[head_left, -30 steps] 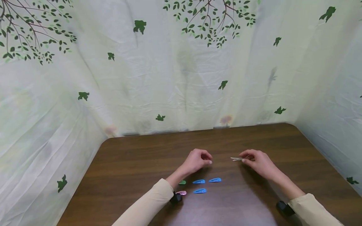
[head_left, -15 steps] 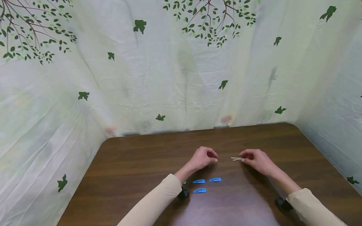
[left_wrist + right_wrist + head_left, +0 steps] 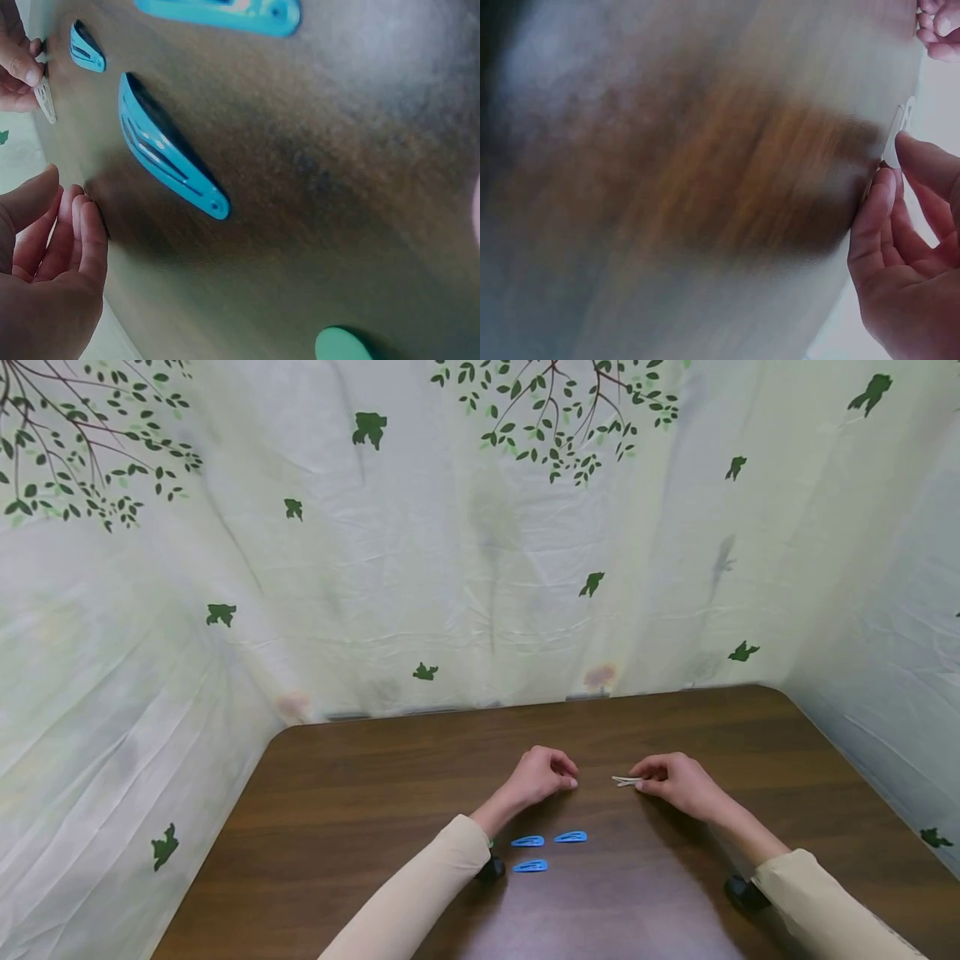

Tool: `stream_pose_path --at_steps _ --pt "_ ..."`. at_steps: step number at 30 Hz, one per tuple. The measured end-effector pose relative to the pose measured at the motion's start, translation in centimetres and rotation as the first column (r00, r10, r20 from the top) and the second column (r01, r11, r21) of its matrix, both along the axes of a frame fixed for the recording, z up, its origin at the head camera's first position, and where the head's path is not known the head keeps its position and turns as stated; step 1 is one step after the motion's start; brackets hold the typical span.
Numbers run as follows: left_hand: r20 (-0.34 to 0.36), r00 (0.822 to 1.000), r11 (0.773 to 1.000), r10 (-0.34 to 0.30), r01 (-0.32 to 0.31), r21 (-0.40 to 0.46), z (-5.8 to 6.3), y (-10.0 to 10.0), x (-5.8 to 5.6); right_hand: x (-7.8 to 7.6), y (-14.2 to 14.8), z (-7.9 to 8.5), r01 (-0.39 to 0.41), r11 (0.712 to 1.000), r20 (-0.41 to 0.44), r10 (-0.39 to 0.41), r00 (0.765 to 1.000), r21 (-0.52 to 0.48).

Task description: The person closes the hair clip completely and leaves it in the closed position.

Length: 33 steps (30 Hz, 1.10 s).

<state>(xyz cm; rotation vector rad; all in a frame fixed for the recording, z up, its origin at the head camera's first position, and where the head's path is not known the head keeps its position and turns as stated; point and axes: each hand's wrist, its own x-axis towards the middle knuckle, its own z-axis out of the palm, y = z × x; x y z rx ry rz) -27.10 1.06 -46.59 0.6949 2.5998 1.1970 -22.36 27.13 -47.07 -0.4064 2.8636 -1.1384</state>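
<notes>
My right hand [image 3: 684,786] pinches a white hair clip [image 3: 625,781] between thumb and fingertips, low over the table; in the right wrist view the clip's tip [image 3: 908,112] sticks out past the thumb. Left of it, my left hand [image 3: 542,775] hovers with fingers softly bent. The left wrist view shows its thumb apart from the fingers [image 3: 93,240], with nothing between them. Three blue snap hair clips lie nearer the body: one at left [image 3: 527,841], one at right [image 3: 571,837], one in front [image 3: 531,866].
A green hair clip [image 3: 341,345] lies by the left wrist, mostly hidden by the forearm in the head view. Something pink [image 3: 477,206] shows at that wrist view's edge. Behind the brown wooden table [image 3: 360,777] hangs a leaf-patterned curtain [image 3: 480,568].
My left hand has moved right, toward the white hair clip, and its forearm now covers the pink and green clips. My right hand has shifted slightly left, still pinching the white hair clip.
</notes>
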Motion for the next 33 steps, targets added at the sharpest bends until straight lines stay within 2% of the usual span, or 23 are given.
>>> stream_pose_path --at_steps 10,18,25,33 --pt "-0.014 1.0 1.0 0.003 -0.003 0.001 -0.3 0.1 -0.4 -0.2 -0.2 0.0 0.003 1.0 -0.004 -0.003 1.0 0.019" --pt "0.007 1.0 1.0 0.007 -0.007 0.007 0.0 -0.2 0.1 -0.1 -0.4 0.0 0.007 1.0 -0.011 -0.006 1.0 0.029" --pt "0.009 1.0 1.0 0.0 0.0 0.02 0.2 -0.3 0.3 -0.2 -0.4 0.0 0.021 0.999 -0.044 -0.02 0.999 0.033" --pt "0.024 1.0 0.999 0.005 -0.006 0.04 0.1 -0.5 0.3 0.1 -1.2 0.3 0.025 1.0 -0.045 -0.025 0.999 0.008"
